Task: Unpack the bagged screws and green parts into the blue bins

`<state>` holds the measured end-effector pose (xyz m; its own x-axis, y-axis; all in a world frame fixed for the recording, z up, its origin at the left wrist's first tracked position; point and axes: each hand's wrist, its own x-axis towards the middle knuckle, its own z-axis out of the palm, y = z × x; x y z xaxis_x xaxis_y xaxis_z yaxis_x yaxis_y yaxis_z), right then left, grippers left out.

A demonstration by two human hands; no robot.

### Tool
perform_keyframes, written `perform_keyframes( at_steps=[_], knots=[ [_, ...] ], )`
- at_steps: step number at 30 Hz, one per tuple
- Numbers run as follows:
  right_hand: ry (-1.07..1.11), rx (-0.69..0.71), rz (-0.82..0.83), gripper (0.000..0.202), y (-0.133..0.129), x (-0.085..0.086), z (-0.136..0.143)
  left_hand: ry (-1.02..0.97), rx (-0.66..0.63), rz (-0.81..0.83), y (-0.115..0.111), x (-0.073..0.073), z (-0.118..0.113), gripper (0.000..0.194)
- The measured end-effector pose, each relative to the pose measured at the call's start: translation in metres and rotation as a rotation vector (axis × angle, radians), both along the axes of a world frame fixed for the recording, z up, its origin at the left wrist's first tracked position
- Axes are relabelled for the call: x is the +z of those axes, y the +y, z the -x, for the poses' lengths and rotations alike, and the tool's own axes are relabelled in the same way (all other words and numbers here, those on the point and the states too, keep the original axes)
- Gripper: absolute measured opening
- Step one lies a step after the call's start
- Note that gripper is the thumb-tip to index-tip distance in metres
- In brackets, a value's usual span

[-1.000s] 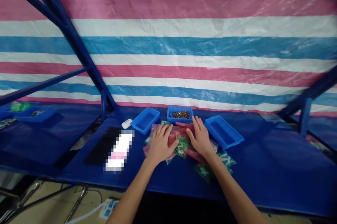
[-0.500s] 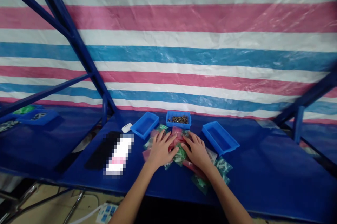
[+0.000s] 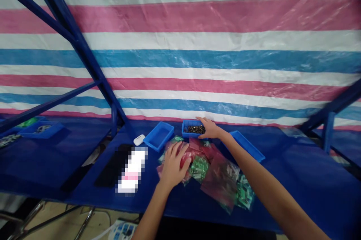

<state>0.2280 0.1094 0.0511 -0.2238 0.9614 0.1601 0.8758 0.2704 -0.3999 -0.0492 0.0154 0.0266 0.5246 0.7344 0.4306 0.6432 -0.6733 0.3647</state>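
Observation:
My left hand (image 3: 175,163) lies with spread fingers on a pile of small plastic bags, on the left of a green-filled bag (image 3: 199,167). Pinkish bags (image 3: 220,180) are in the middle and right of the pile, and a teal-green bag (image 3: 244,192) is at its right end. My right hand (image 3: 210,128) is at the right end of a small blue tray (image 3: 186,134), its thumb by the front wall and its fingers by the back wall. Small brassy and dark metal parts (image 3: 194,129) lie in that tray.
A blue tray (image 3: 159,136) stands on the left and another blue tray (image 3: 248,146) on the right, partly behind my right forearm. A white case (image 3: 139,140) and a blurred-out phone-like object (image 3: 132,172) lie left. Blue frame bars (image 3: 90,63) rise before striped sheeting (image 3: 214,59).
My right hand has left the bags and moved forward to the tray of metal parts. Bags on the right of the pile are now uncovered and spread out. My left hand stays on the pile.

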Motion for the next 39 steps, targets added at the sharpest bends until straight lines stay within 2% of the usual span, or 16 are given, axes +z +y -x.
perform_keyframes(
  at_steps=[5, 9, 12, 14, 18, 21, 25, 29, 32, 35, 39],
  knots=[
    [0.062, -0.033, -0.128, 0.1, -0.012, 0.0, 0.007, -0.177, 0.071, -0.058, -0.002, -0.003, 0.011, 0.042],
    [0.088, -0.088, -0.216, 0.094, -0.029, 0.008, 0.01, -0.219, 0.114, -0.183, -0.003, -0.008, 0.012, 0.034],
    [0.083, -0.094, -0.282, 0.09, -0.039, 0.025, 0.01, -0.19, 0.11, -0.295, -0.004, -0.012, 0.009, 0.032],
    [0.055, -0.051, -0.341, 0.087, -0.046, 0.04, 0.01, -0.162, 0.098, -0.343, -0.004, -0.014, 0.008, 0.031],
    [-0.019, 0.031, -0.391, 0.089, -0.068, 0.062, 0.008, -0.132, 0.106, -0.292, -0.004, -0.012, 0.009, 0.035],
    [-0.081, 0.063, -0.371, 0.086, -0.086, 0.059, 0.007, -0.09, 0.075, -0.206, -0.006, -0.007, 0.009, 0.038],
    [-0.15, 0.088, -0.34, 0.077, -0.102, 0.039, 0.005, 0.016, -0.053, -0.14, -0.01, 0.0, 0.004, 0.032],
    [-0.231, 0.12, -0.381, 0.073, -0.11, 0.028, 0.004, 0.013, -0.032, -0.113, -0.01, -0.002, 0.0, 0.02],
    [-0.348, 0.206, -0.44, 0.072, -0.112, 0.031, 0.005, -0.029, 0.012, -0.105, -0.008, -0.004, -0.001, 0.02],
    [-0.437, 0.304, -0.474, 0.069, -0.112, 0.038, 0.011, -0.035, 0.019, -0.106, -0.007, -0.006, -0.001, 0.029],
    [-0.433, 0.367, -0.48, 0.07, -0.108, 0.046, 0.022, 0.017, 0.013, -0.13, -0.007, -0.006, -0.003, 0.042]
  ],
)
